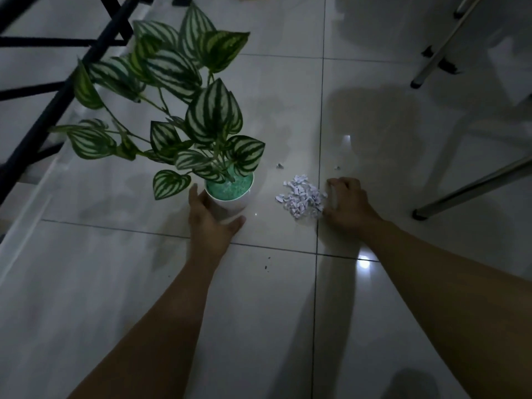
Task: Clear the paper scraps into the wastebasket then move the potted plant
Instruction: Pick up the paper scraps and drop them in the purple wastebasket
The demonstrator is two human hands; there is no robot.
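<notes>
A potted plant [230,201] with striped green leaves stands in a white pot on the tiled floor. My left hand [208,218] cups the near left side of the pot, fingers and thumb wrapped around its wall. To the right lies a small heap of white paper scraps [300,197]. My right hand [349,204] rests on the floor against the heap's right edge, fingers curled and touching the scraps. Two stray scraps [279,166] lie just beyond the heap. No wastebasket is in view.
A black metal frame [57,90] runs diagonally at the upper left, close to the leaves. Metal legs with black feet [419,214] stand to the right and upper right. Dark specks [267,264] dot the tiles between my arms.
</notes>
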